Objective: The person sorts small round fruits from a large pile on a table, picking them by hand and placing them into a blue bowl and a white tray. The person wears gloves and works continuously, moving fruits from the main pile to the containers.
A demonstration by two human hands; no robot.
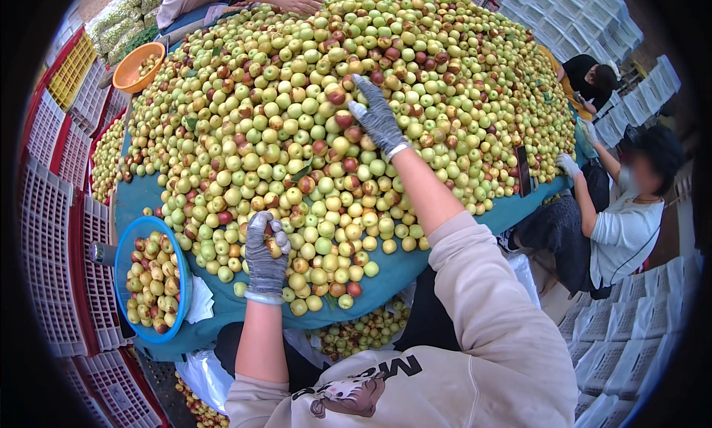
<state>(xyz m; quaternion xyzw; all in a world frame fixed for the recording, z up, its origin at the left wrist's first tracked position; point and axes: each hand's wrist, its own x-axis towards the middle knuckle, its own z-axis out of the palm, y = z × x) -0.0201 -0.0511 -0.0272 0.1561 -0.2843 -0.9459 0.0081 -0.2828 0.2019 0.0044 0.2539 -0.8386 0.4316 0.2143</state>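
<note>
A large heap of green, yellow and red-brown jujubes [245, 127] covers a table with a teal cloth [139, 200]. My left hand [266, 261], in a grey knit glove with pale fingertips, is curled round jujubes [273, 246] at the heap's near edge. Farther up the heap, my right hand [381, 116], gloved alike, reaches out with thumb and forefinger apart. Its fingertips are beside a red-brown jujube [336, 97], and nothing is plainly gripped. A blue plastic basin [118, 272] of blotched jujubes stands left of my left hand.
Stacked plastic crates [47, 244] line the left side. An orange basin [119, 80] sits at the far left edge. A phone [523, 171] lies on the heap's right. More jujubes [361, 330] fill a lined container below the table edge. Co-workers sit right; another person's hand [300, 3] reaches in from behind.
</note>
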